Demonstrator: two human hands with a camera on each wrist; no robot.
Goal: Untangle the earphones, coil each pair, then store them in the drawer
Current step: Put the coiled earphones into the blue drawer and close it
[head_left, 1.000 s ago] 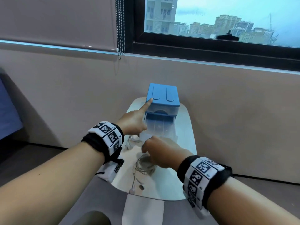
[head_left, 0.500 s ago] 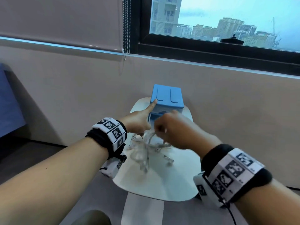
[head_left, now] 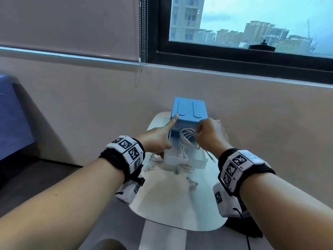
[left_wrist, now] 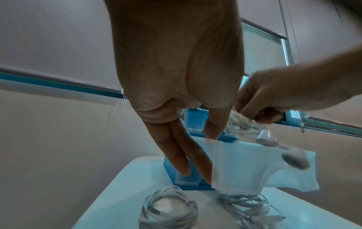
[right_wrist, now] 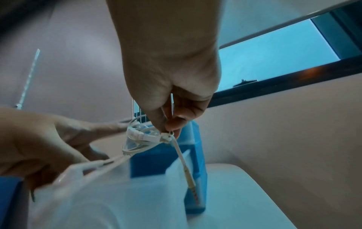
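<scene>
A blue drawer box (head_left: 189, 110) stands at the back of a small white table (head_left: 171, 210), its clear drawer (head_left: 185, 156) pulled out. My left hand (head_left: 162, 136) presses its straight index finger on the box's top left corner; the other fingers (left_wrist: 182, 155) lie straight against the box's side. My right hand (head_left: 205, 134) pinches a coiled white pair of earphones (head_left: 186, 138) above the open drawer. The coil's earbuds (left_wrist: 293, 159) and plug (right_wrist: 189, 173) dangle toward the drawer.
A second coiled pair (left_wrist: 168, 207) lies left of the drawer's front, and a looser pair (left_wrist: 252, 207) lies in front of it, its earbuds (head_left: 192, 184) trailing toward me. A wall and window sill rise close behind the table. A blind's bead chain (head_left: 143, 33) hangs at the back.
My right hand has lifted the coiled earphones off the table's front and carried them up and away from me, over the open drawer. The left index finger has stayed on the box.
</scene>
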